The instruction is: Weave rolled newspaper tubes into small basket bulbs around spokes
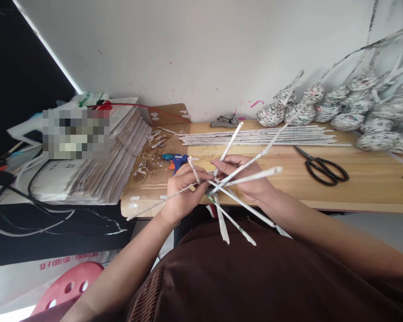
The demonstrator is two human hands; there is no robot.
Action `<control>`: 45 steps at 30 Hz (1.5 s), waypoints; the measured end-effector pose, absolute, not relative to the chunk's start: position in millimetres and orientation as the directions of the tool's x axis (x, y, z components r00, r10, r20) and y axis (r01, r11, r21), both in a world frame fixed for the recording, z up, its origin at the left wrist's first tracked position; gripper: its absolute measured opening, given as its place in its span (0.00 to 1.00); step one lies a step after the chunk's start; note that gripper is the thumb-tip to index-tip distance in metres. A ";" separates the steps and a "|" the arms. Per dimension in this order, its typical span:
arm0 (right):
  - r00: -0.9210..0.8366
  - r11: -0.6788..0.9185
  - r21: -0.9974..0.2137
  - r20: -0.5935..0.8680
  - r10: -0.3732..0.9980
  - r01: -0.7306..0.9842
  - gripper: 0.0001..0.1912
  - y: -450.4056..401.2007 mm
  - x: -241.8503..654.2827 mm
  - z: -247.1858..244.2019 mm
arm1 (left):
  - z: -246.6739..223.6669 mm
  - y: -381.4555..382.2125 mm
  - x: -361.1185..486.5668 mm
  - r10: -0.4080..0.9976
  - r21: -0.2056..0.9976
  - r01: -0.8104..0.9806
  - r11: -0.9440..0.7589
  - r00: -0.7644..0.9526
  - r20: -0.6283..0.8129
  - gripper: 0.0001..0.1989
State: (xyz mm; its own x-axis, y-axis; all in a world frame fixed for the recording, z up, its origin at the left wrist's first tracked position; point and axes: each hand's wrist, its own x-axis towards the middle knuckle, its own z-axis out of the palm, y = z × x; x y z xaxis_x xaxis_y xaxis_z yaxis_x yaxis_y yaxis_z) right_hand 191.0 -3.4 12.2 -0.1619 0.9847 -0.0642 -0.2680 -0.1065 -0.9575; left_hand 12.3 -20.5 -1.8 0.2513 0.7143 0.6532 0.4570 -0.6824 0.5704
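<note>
Wood tbl. [375, 179], wht. wall [204, 44] (pink-specked); 2 hands [184, 201] w/ paper sticks [225, 180].

Crossed paper rods [224, 181] between fingers [202, 191]

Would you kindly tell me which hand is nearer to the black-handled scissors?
Right: the right hand is to the left of the scissors, not touching them; the left hand is farther left.

We had mostly white paper sticks [243, 167], one flecked green; a blue, teal and orange glue gun [179, 162]; plain black-handled scissors [317, 159], lol.
</note>
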 end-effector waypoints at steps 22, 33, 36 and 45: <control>-0.285 0.035 -0.979 0.093 0.954 -0.203 0.15 -6.3 191.9 6.7 | -5.0 -26.2 19.3 0.863 0.742 0.457 -0.491 0.137 0.486 0.09; -0.262 0.058 -0.975 0.115 0.958 -0.216 0.16 -20.7 200.5 -9.9 | -4.0 -22.5 18.6 0.806 0.685 0.464 -0.561 0.116 0.581 0.01; -0.271 0.048 -0.984 0.094 0.958 -0.172 0.19 -25.8 201.6 -13.6 | -7.3 -22.3 17.6 0.789 0.651 0.507 -0.565 0.101 0.606 0.01; -0.270 0.261 -0.962 0.233 0.934 0.074 0.13 -31.8 201.9 -16.6 | -9.4 -28.9 17.9 0.888 0.791 0.430 -0.434 0.058 0.456 0.02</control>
